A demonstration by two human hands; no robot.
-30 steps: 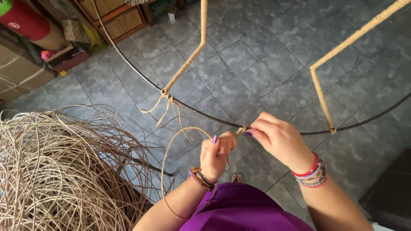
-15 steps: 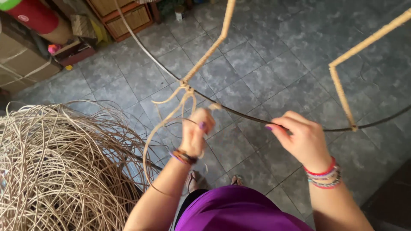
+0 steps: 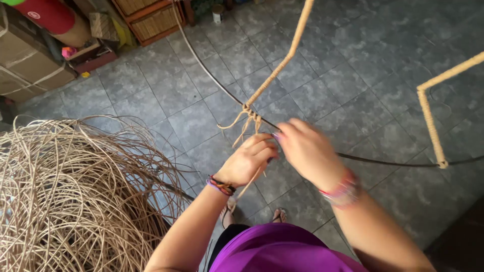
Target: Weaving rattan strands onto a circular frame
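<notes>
A dark metal hoop (image 3: 383, 162) curves across the view above a grey tiled floor. Two struts wrapped in tan rattan rise from it, one (image 3: 282, 64) in the middle and one (image 3: 428, 118) at the right. Loose rattan ends (image 3: 242, 123) hang where the middle strut meets the hoop. My left hand (image 3: 249, 161) is closed around a thin rattan strand (image 3: 247, 186) just below that joint. My right hand (image 3: 307, 151) is blurred beside it at the hoop, fingertips pinched against the left hand's.
A big tangled heap of loose rattan strands (image 3: 65, 201) fills the lower left. Cardboard boxes (image 3: 30, 60), a red roll (image 3: 48, 15) and wooden crates with woven fronts (image 3: 151, 17) stand at the top left. My sandalled feet (image 3: 252, 215) show below the hands.
Both hands have come together at the hoop just below the middle strut's joint. The right hand moved left to meet the left one, and the long loop of strand has been drawn shorter.
</notes>
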